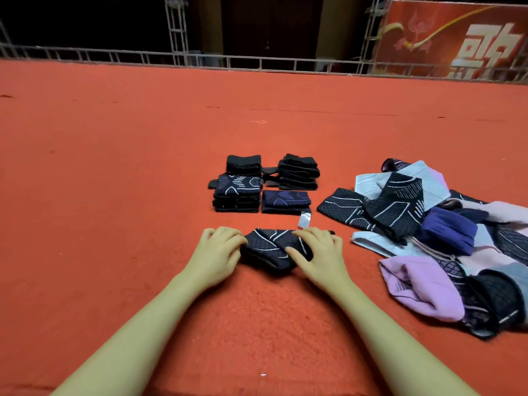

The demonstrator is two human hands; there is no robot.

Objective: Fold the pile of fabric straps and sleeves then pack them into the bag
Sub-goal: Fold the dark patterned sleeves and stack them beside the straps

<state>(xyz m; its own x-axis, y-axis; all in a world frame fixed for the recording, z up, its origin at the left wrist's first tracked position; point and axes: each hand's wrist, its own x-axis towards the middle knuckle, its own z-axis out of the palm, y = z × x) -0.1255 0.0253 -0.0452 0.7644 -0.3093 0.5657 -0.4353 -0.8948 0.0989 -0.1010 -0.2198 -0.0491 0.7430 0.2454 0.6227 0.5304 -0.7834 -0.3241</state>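
Note:
A folded black sleeve with pale line pattern [268, 247] lies on the red carpet in front of me. My left hand [218, 251] grips its left end with curled fingers. My right hand [317, 250] lies over its right end, fingers curled onto the fabric. A white tag [304, 219] sticks out behind the sleeve. Beyond it stand stacks of folded pieces: a patterned stack [237, 195], a plain black stack [298, 172], a small black stack [243, 162] and a blue-patterned piece [285, 200]. The unfolded pile [445, 241] sprawls at the right. No bag is in view.
Red carpet [114, 181] covers the floor all around. A metal truss rail [257, 62] runs along the far edge, with a red banner [457, 38] at the back right.

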